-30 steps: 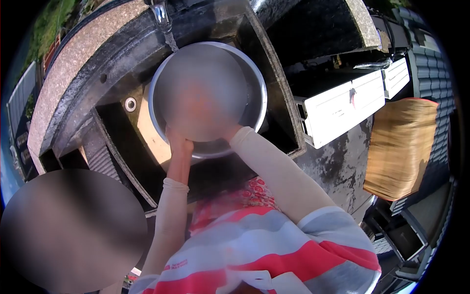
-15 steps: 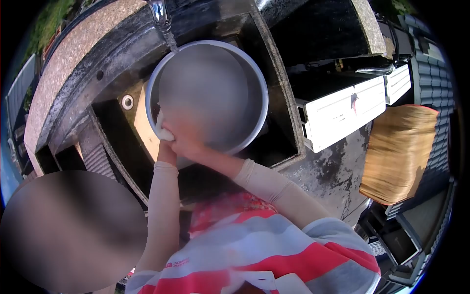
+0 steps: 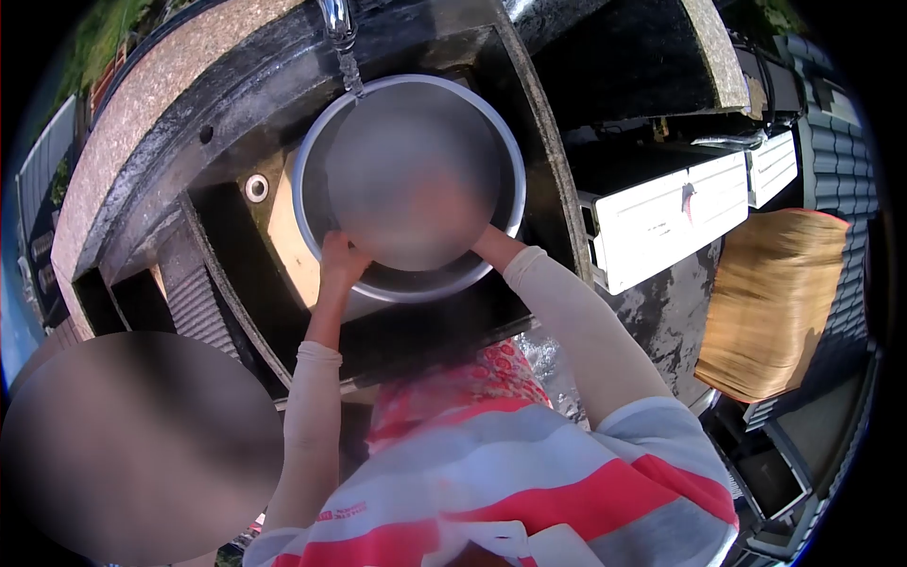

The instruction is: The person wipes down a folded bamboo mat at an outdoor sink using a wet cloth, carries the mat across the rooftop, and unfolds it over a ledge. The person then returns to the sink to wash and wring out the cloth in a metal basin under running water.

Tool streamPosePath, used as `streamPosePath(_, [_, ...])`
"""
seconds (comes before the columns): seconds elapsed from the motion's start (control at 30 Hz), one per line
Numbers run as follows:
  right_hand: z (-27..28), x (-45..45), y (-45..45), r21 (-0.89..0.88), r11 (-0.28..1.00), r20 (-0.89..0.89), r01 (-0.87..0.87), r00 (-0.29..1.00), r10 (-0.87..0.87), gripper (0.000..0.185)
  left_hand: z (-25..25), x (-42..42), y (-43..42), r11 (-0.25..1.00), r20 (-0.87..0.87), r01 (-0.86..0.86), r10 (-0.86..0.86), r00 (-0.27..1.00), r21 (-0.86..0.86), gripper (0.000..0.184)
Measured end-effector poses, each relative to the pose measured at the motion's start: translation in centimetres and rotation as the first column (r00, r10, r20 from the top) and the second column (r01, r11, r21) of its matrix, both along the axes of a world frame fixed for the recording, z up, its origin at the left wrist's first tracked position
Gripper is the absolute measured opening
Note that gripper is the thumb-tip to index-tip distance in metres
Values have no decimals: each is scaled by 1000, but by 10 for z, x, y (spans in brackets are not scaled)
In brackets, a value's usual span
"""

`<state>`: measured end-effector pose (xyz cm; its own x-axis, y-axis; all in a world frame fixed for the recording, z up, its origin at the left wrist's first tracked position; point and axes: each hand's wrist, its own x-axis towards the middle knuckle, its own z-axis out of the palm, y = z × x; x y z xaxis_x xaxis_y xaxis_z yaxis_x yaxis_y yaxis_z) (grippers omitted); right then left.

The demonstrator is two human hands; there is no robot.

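Note:
A large round metal basin [image 3: 518, 189] sits in the dark sink [image 3: 543, 123], below a running tap [image 3: 338, 24]. A round blur covers most of the basin's inside. My left hand [image 3: 342, 257] is at the basin's near left rim, its fingers bent and partly lost in the blur; what it holds, if anything, cannot be made out. My right hand [image 3: 472, 222] reaches over the near right rim into the basin, with its fingers hidden by the blur. Water [image 3: 350, 74] falls from the tap at the basin's far left edge.
A speckled stone ledge [image 3: 142, 113] curves along the left and back. A white panel [image 3: 666, 222] stands to the right, with a tan woven piece [image 3: 775, 302] beyond it. At lower left a large blurred patch hides what lies there. A drain [image 3: 256, 188] is left of the basin.
My hands were close together at the basin's near left, with something white at them; now they are apart, the right one further right. No white thing shows now.

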<state>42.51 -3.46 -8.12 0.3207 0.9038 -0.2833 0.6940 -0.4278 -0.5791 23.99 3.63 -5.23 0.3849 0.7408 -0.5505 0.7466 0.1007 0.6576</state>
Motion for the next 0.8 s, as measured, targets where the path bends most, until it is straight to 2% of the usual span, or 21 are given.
streamPosePath(0.03, [6, -5, -5, 22, 999, -58, -30, 998, 31, 56, 1, -1, 0, 942, -32, 241, -240, 970, 233, 72])
streamPosePath(0.07, [18, -11, -9, 47, 997, -114, -56, 992, 61, 58, 3, -1, 1, 774, -118, 456, -453, 883, 440, 82])
streamPosePath(0.1, [25, -14, -10, 77, 994, -167, -83, 981, 95, 61, -3, 6, 6, 848, 40, 454, -482, 875, 274, 84])
streamPosePath(0.13, [23, -14, -10, 118, 992, -345, -42, 935, 81, 62, -10, 12, 10, 889, 183, 451, -458, 870, 84, 86])
streamPosePath(0.2, [14, -11, -18, 164, 984, -663, 63, 746, 63, 63, -35, 11, 11, 867, 442, 481, -382, 811, -132, 84])
streamPosePath(0.3, [50, 19, -18, 91, 965, -380, -246, 887, 262, 57, 13, 18, 17, 772, 289, 631, -589, 754, -72, 67])
streamPosePath(0.4, [92, 28, -13, -269, 830, -337, -488, 855, 394, 50, 74, 25, 23, 605, -87, 793, -788, 610, 75, 42])
streamPosePath(0.43, [95, 34, -17, -126, 867, -217, -482, 866, 450, 39, 85, 22, 30, 622, -47, 765, -770, 637, 166, 33])
streamPosePath(0.47, [109, 42, -14, -138, 875, -238, -464, 873, 426, 36, 96, 17, 41, 637, -4, 728, -752, 659, 253, 24])
streamPosePath(0.53, [155, 64, 4, -163, 888, -277, -430, 884, 377, 30, 116, 10, 61, 673, 81, 674, -724, 686, 305, 22])
streamPosePath(0.6, [199, 74, 13, -121, 944, -325, -306, 911, 254, 22, 147, 16, 73, 701, 218, 627, -708, 672, 340, 21])
streamPosePath(0.67, [218, 80, 12, 206, 932, -272, -299, 897, 348, 22, 180, 23, 85, 720, 177, 647, -691, 701, 250, 25])
streamPosePath(0.7, [231, 81, 12, 382, 861, -196, -336, 881, 431, 24, 196, 25, 90, 759, 263, 625, -650, 713, 180, 32])
streamPosePath(0.73, [232, 83, 16, 508, 762, -115, -403, 844, 523, 22, 212, 29, 94, 745, 243, 653, -664, 707, 138, 43])
streamPosePath(0.8, [232, 82, 11, 329, 889, -351, -318, 833, 428, 23, 206, 24, 96, 817, 441, 576, -530, 724, 36, 55])
